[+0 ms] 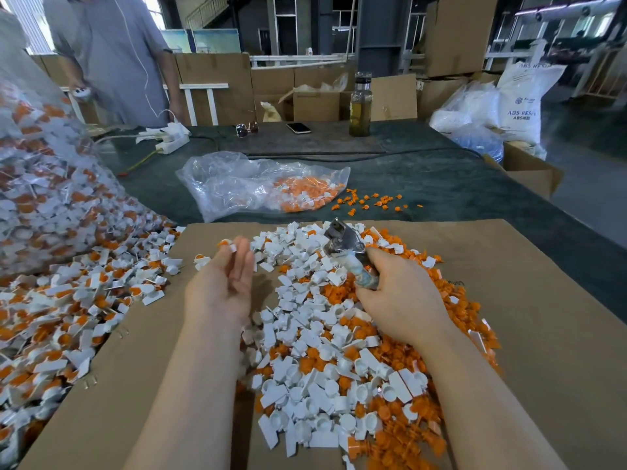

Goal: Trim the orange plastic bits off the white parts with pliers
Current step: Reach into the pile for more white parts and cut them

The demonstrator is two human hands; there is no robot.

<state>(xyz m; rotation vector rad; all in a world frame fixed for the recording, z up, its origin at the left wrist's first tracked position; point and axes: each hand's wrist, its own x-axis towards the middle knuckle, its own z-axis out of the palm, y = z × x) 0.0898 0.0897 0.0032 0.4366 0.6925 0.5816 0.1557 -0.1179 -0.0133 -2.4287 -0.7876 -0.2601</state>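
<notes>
Head view: white parts [315, 337] heaped among orange bits [403, 361].

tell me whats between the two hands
In the head view, white parts heaped on the cardboard fill the gap between left hand and right hand.

right hand [400, 296] gripped pliers [349, 252] over the cardboard sheet [543, 300]; left hand [222, 283] hovered loosely beside the white parts [305, 334].
</notes>
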